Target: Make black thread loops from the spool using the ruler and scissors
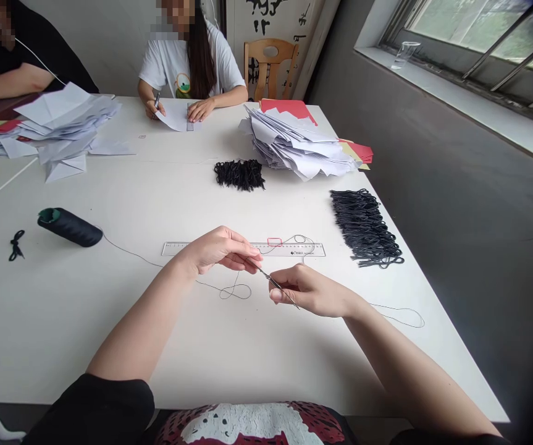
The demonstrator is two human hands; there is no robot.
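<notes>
My left hand (223,250) is closed in a pinch on a thin black thread (131,252), just above the table. The thread runs from a dark spool (74,227) lying on its side at the left and makes loose loops around my hands. My right hand (310,289) grips small metal scissors (273,283), their tips pointing at my left fingertips. Whether the blades touch the thread cannot be made out. Behind both hands lies a clear ruler (178,249), with a small red outlined rectangle (274,242) at its upper edge.
Bundled black cord loops lie in a small pile (239,175) and a larger pile (365,227). One knotted cord (16,245) is at left. Paper stacks (294,142) (67,120) stand farther back. Across the white table (155,346), a person (192,68) holds a pen; another sits left.
</notes>
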